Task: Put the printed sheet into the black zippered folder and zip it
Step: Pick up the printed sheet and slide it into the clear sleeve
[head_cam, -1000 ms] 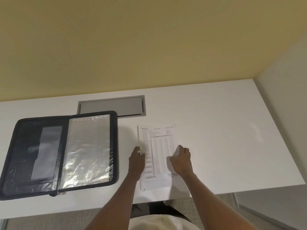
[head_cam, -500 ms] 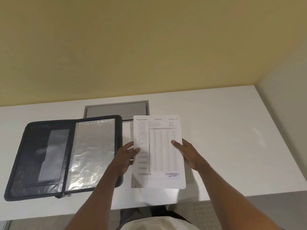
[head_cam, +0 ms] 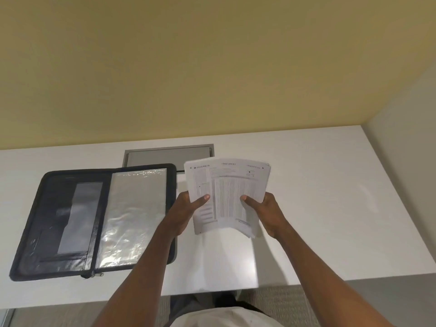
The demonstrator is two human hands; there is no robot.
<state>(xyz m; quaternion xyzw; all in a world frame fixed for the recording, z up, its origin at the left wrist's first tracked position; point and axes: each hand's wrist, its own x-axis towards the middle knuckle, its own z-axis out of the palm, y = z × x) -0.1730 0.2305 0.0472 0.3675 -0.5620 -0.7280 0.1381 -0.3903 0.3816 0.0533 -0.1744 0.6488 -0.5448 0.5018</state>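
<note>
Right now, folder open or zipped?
Open. The black zippered folder lies spread flat on the table, both inner panels showing; printed sheet not yet inside.

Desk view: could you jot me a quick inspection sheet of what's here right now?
Surface: white desk, with a grey hatch set in at the back.
Job's things: black folder lies open and flat, unzipped, a clear sleeve on its right half; printed sheet held above the desk, bowed, right of the folder.
Clutter: nothing seen.
Grippers: left hand and right hand each pinch a side edge of the sheet.
Cables: nothing seen.
Surroundings: yellow wall behind, pale wall at right, carpet below.
</note>
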